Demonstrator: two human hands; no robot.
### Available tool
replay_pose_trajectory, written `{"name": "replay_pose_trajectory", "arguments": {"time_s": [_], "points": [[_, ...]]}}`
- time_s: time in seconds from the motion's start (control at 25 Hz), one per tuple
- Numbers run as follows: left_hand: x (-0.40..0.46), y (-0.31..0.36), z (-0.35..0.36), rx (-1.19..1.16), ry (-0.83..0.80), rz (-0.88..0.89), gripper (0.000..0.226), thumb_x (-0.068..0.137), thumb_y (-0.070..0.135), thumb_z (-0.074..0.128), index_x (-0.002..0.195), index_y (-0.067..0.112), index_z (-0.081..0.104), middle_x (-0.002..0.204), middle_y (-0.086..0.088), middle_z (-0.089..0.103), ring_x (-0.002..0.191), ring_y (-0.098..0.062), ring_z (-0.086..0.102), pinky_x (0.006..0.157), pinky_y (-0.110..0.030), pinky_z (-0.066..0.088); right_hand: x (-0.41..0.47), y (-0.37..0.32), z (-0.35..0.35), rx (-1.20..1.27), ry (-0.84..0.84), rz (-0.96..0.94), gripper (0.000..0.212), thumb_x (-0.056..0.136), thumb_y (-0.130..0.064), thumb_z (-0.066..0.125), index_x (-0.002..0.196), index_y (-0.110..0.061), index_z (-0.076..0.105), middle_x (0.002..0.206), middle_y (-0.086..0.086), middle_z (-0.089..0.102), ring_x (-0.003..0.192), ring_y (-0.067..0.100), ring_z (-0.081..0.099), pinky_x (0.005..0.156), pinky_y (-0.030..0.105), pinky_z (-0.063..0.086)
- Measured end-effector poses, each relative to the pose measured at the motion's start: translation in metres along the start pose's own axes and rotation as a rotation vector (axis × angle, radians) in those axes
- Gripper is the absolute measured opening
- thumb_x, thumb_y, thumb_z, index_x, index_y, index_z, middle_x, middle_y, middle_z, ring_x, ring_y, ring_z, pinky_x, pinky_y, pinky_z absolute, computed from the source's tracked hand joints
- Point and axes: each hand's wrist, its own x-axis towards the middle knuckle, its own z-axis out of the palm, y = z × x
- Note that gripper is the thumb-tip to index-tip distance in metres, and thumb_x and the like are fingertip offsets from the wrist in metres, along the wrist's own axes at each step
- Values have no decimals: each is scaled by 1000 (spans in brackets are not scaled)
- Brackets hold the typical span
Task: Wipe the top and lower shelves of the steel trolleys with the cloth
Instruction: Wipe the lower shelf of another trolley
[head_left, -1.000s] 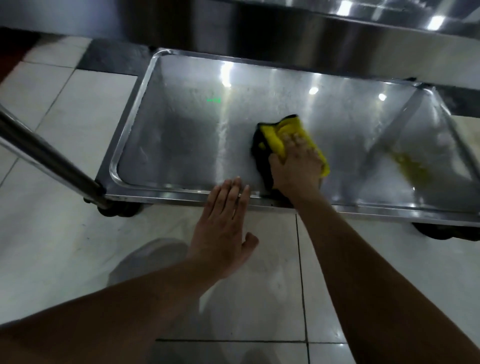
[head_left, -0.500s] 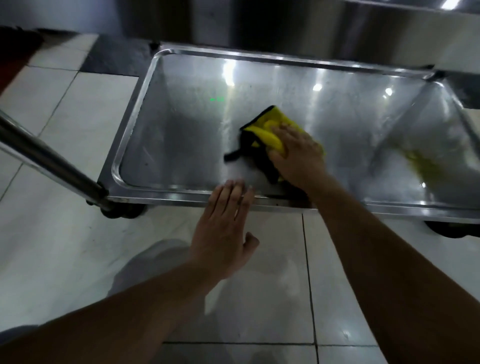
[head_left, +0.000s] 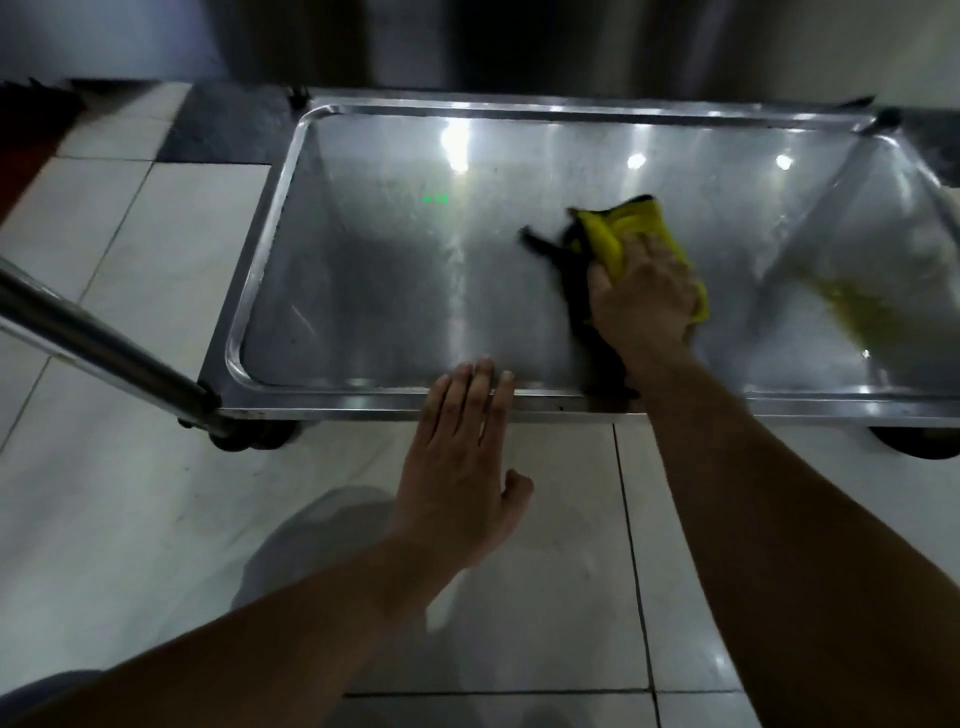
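Observation:
The steel trolley's lower shelf (head_left: 374, 291) lies below me, a shallow tray with a raised rim. My right hand (head_left: 644, 296) holds a yellow cloth with a black underside (head_left: 631, 223) and presses it onto the shelf right of centre. The black part trails left from under the hand. My left hand (head_left: 457, 462) is flat with straight fingers, and its fingertips touch the shelf's front rim (head_left: 363, 400).
A steel tube (head_left: 104, 348) of the trolley frame slants in from the left to the shelf's front left corner, above a wheel (head_left: 249, 441). Another wheel (head_left: 919, 444) shows at the right. White floor tiles (head_left: 130, 519) lie in front. A steel surface rises behind.
My right hand swept the cloth left across the shelf, then back to the right and a little farther from me. My left hand stayed on the front rim.

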Motion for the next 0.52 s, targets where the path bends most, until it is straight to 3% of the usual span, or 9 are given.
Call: {"name": "replay_pose_trajectory", "arguments": {"time_s": [0.04,0.08,0.2,0.32,0.4,0.52], "points": [[0,1,0,6,-6,-9,92,80,43,53,159,6,22,166,-15,18,155,-31,14,126,-47,12,3,-8,2,-12,18,146,64,95,-48,49,152,-22,39,160,9,34,146,31,31,122,46,18],[1,1,1,20,-14,-22,93,81,46,50,159,7,19,167,-15,16,155,-31,11,126,-47,10,2,-26,6,-19,-4,132,65,95,-49,47,154,-23,36,162,9,31,148,30,29,123,45,16],[-1,-2,3,31,-6,-31,92,83,48,48,160,6,17,168,-15,14,156,-31,10,127,-46,8,-21,-98,20,64,-174,-399,63,93,-52,50,152,-36,38,162,-2,32,149,21,27,123,38,15],[-2,-7,2,44,5,-15,91,81,43,51,159,5,22,166,-17,19,154,-32,17,126,-46,14,-32,-113,25,164,-294,-617,59,90,-54,57,147,-39,46,159,-8,38,148,17,31,123,37,14],[-1,-8,4,67,18,-10,91,79,41,53,158,5,24,165,-18,22,153,-34,20,126,-47,15,-18,-79,20,125,-172,-522,59,90,-52,57,145,-35,50,156,-5,43,144,21,38,121,40,24],[1,-5,5,60,32,-19,92,76,36,56,157,5,26,164,-18,25,152,-36,22,124,-51,18,16,15,-8,40,-20,-183,57,92,-46,57,145,-26,51,154,3,46,139,28,44,116,42,32]]}}
